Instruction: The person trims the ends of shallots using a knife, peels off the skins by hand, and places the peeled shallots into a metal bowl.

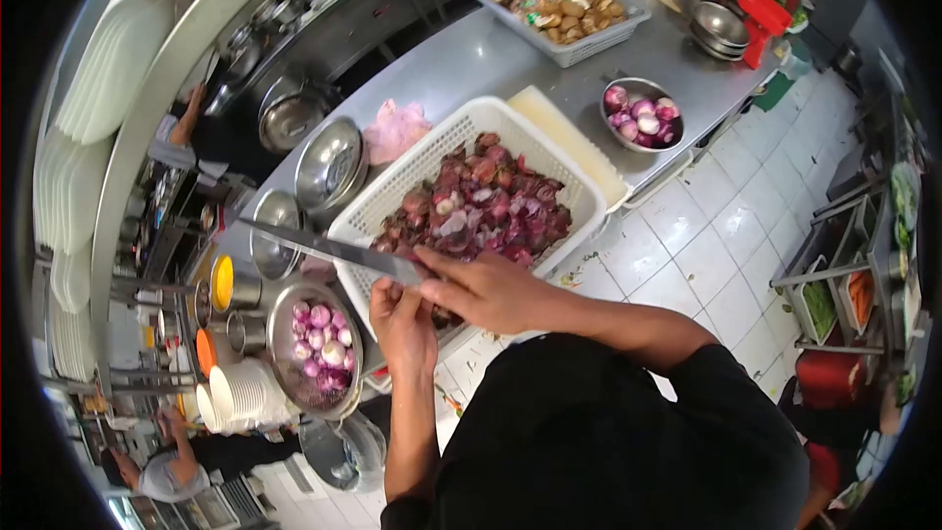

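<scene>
My right hand (pixel 481 287) is closed round the handle of a large kitchen knife (pixel 339 250). The blade points left and lies over the near left rim of a white perforated basket (pixel 589 191). My left hand (pixel 404 322) is pinched right below the blade, close to its handle end; what sits in its fingers is hidden. Under both hands the basket holds a heap of red onions and loose skins (pixel 481 201). To the left, a steel bowl (pixel 278 334) contains several peeled red onions (pixel 322 339).
Steel bowls (pixel 332 165) and a pink plastic bag (pixel 395 128) stand beyond the basket. A cutting board (pixel 569 142), another bowl of onions (pixel 643 118) and a crate of brown vegetables (pixel 564 15) are on the steel table (pixel 461 59). Two people work at left.
</scene>
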`<state>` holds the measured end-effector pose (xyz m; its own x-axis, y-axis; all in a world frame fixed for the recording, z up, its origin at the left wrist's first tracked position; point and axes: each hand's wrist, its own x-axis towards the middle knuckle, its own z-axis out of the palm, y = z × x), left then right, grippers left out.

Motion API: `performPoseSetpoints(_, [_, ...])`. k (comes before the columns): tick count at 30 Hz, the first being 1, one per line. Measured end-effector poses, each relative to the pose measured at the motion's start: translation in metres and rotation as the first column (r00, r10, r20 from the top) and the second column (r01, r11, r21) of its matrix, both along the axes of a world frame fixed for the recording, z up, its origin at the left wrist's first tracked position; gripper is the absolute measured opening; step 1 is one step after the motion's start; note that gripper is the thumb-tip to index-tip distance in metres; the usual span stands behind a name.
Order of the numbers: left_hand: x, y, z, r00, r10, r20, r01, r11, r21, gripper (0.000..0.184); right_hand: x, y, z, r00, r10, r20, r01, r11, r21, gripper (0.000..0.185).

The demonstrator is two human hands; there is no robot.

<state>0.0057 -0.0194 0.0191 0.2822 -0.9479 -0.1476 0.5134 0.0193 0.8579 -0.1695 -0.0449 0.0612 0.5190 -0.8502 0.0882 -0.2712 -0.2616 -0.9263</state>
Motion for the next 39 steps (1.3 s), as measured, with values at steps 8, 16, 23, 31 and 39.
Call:
performPoseSetpoints(8, [0.005,0.006,-0.001,0.995,-0.066,-0.071,0.06,0.995,-0.083,0.025,0.006,-0.001,-0.008,0.997,-0.01,0.077,0.002,0.994,0.105,0.059])
performPoseSetpoints(16, [0.014,0.014,-0.003,0.99,-0.114,-0.085,0.107,0.991,-0.081,0.026,0.006,-0.003,-0.001,0.982,0.017,0.187,-0.074,0.949,0.305,0.048])
performPoseSetpoints(23, [0.023,0.021,0.005,0.97,-0.194,-0.146,0.177,0.977,-0.122,0.029,-0.002,-0.015,-0.013,0.997,-0.058,0.055,0.023,0.864,0.503,0.049])
performPoseSetpoints(31, [0.03,0.016,-0.004,0.95,-0.203,-0.237,0.189,0.978,-0.083,0.029,-0.003,-0.004,0.001,0.994,0.014,0.112,-0.048,0.952,0.302,0.058])
performPoseSetpoints(39, [0.027,0.016,-0.006,0.922,-0.261,-0.287,0.248,0.965,-0.082,0.026,0.004,0.008,0.005,0.994,0.104,0.019,-0.105,0.993,0.063,0.054])
